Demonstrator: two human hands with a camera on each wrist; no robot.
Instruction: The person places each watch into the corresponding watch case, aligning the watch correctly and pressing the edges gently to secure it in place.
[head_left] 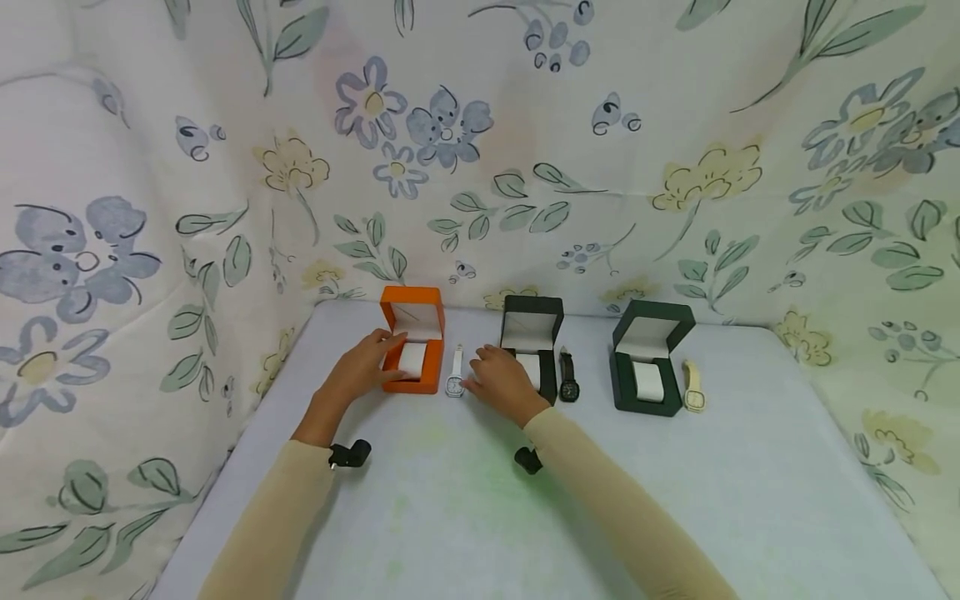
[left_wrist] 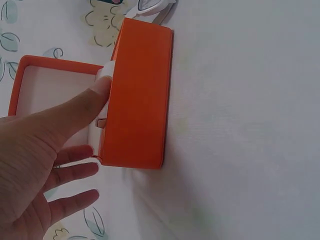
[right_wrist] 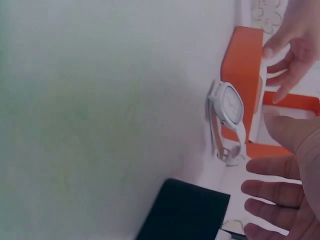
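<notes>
My left hand [head_left: 365, 364] is at an orange watch box [head_left: 431, 367] whose lid is raised. Its thumb [left_wrist: 102, 87] touches the front rim beside the white cushion [head_left: 412, 360], while the other fingers spread over the box's side. The right hand [head_left: 504, 379] hovers beside a white watch [head_left: 455, 385], fingers extended and holding nothing. That watch lies on the table between the orange box and a black watch box [head_left: 532, 305]. In the right wrist view the white watch [right_wrist: 230, 104] is close to the fingers, apart from them. The right hand partly hides the black box's cushion.
A black watch [head_left: 568, 388] lies right of the black box. Farther right stands an open dark green watch box [head_left: 651, 408] with a white cushion, a gold watch [head_left: 694, 396] beside it. A floral cloth [head_left: 480, 150] hangs behind the white table [head_left: 420, 517].
</notes>
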